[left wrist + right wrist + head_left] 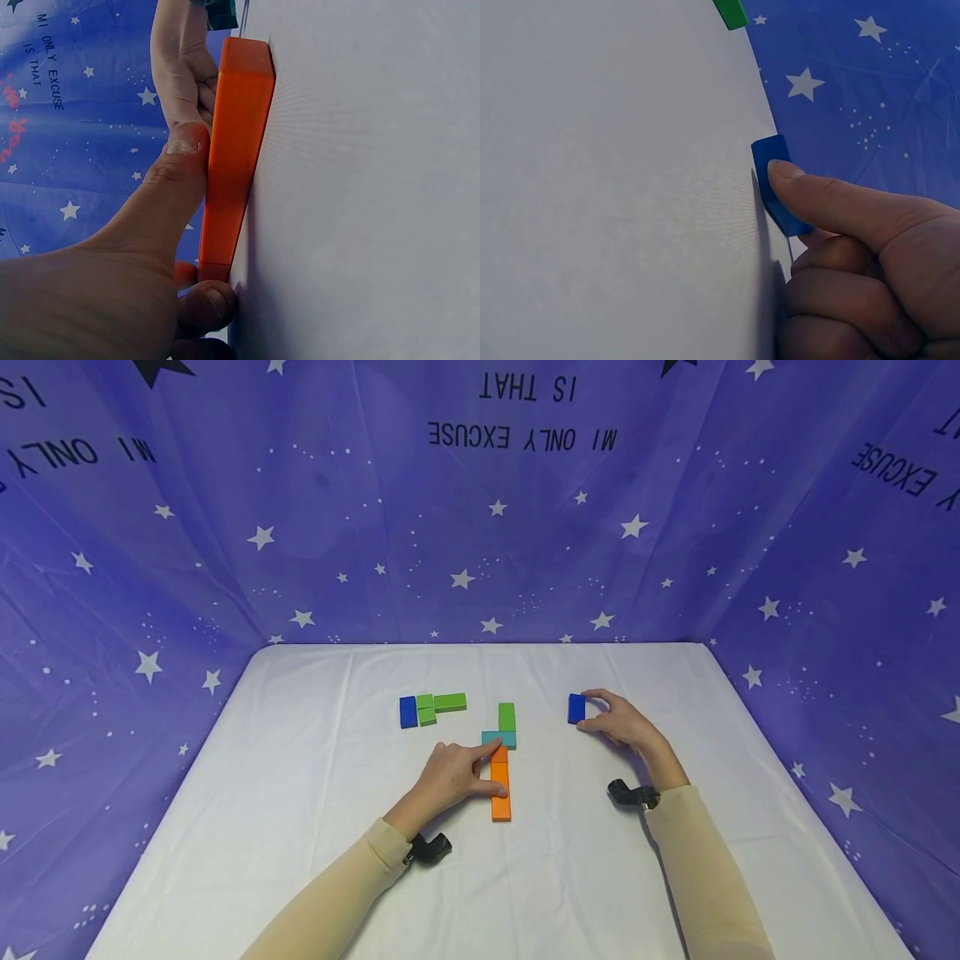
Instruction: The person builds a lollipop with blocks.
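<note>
My left hand (453,777) lies over a line of blocks, index fingertip on the teal block (489,737) and thumb on the long orange block (501,810). In the left wrist view, that thumb rests against the upper face of the orange block (240,150). A short orange block (499,755) sits between long orange and teal; a green block (507,716) stands beyond the teal one. To the right, my right hand (621,723) pinches a blue block (576,708) between thumb and index finger, its other fingers curled in the right wrist view.
Left of the line lies a group: another blue block (408,712), two small green blocks (426,710) and a longer green block (450,702). A white cloth covers the table (315,877). Purple star-printed curtains (420,527) stand behind and at both sides.
</note>
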Motion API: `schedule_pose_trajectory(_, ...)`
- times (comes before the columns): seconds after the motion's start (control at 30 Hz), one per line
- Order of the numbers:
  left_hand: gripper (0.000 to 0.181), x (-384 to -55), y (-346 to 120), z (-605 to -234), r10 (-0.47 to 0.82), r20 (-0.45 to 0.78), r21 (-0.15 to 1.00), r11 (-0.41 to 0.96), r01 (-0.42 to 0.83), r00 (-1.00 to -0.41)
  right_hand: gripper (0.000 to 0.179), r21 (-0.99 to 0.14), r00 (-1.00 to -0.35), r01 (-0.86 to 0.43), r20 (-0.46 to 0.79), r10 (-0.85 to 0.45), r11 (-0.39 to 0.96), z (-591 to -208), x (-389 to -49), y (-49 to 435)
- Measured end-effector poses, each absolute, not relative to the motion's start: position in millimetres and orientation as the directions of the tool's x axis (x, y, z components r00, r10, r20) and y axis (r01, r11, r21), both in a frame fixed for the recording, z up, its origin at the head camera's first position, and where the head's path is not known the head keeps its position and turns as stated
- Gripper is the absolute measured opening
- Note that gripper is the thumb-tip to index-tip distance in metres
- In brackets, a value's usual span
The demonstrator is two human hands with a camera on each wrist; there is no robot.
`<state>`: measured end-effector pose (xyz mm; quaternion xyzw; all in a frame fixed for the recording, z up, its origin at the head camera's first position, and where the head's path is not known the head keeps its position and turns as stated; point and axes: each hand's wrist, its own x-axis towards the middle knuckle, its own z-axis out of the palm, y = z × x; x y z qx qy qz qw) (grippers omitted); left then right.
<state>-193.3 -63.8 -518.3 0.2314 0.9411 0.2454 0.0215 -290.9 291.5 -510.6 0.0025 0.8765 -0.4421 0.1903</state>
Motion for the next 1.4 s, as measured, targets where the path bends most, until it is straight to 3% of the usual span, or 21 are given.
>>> schedule_pose_trajectory(0.43, 0.091, -193.1, -64.2, -517.4, 0.443, 0.067, 0.475, 0.774, 0.419, -0.894, 0.079, -0.789, -0.934, 0.16, -0.315, -0.167, 0.593, -509.3, -291.8, 284.7)
schedule_pose_trajectory(0.83, 0.09, -193.3, -63.6, -518.3, 0.439, 0.076, 0.467, 0.778, 0.421, -0.895, 0.075, -0.79, -0.946, 0.033, -0.222, -0.236, 0.612, -501.3, -288.0, 263.1)
schedule_pose_trajectory(1.4, 0.091, -194.3, -63.8, -518.4, 0.44, 0.066, 0.465, 0.781, 0.417, -0.896, 0.072, -0.791, -0.948, -0.027, -0.174, -0.267, 0.611, -506.3, -284.1, 232.9)
